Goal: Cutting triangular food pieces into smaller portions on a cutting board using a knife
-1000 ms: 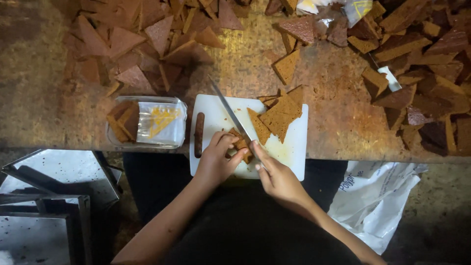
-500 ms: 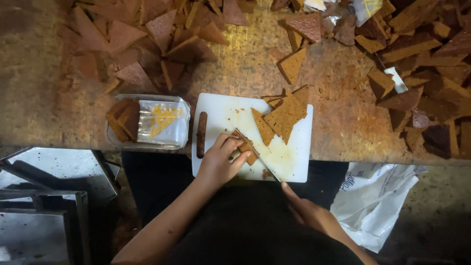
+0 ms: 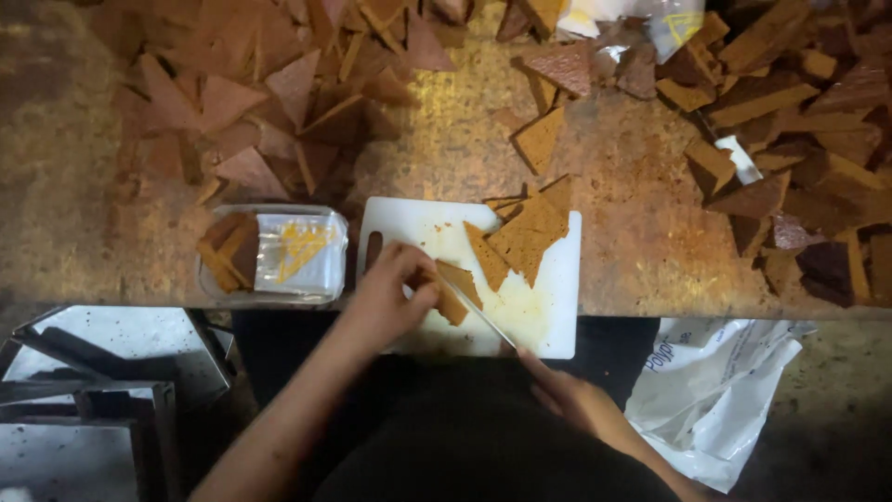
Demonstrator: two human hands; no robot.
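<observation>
Holding a brown wedge (image 3: 455,290) flat on the white cutting board (image 3: 548,316), my left hand (image 3: 390,297) has its fingers curled down on top of the piece. My right hand (image 3: 567,400) is closed around the handle of a knife (image 3: 478,311), low by the near edge of the board. The thin blade points up and left, and its tip sits right at the wedge, just beside my left fingers.

More cut brown triangles (image 3: 525,232) lie at the top of the board, well apart from the blade. A clear plastic tub (image 3: 274,256) sits just left of the board with a few pieces stacked in it. Big heaps of brown triangles (image 3: 269,102) and strips (image 3: 790,112) cover the rusty tabletop (image 3: 632,232) behind. A white plastic bag (image 3: 725,390) hangs down on my right.

I think this step is a cut through the wedge. To do it well, I want my left fingertips tucked back, away from the blade. I want the wedge pressed flat so it does not slide. The knife should come down straight and slow. I cannot tell how hard the piece is, so a gentle push first seems safest.
</observation>
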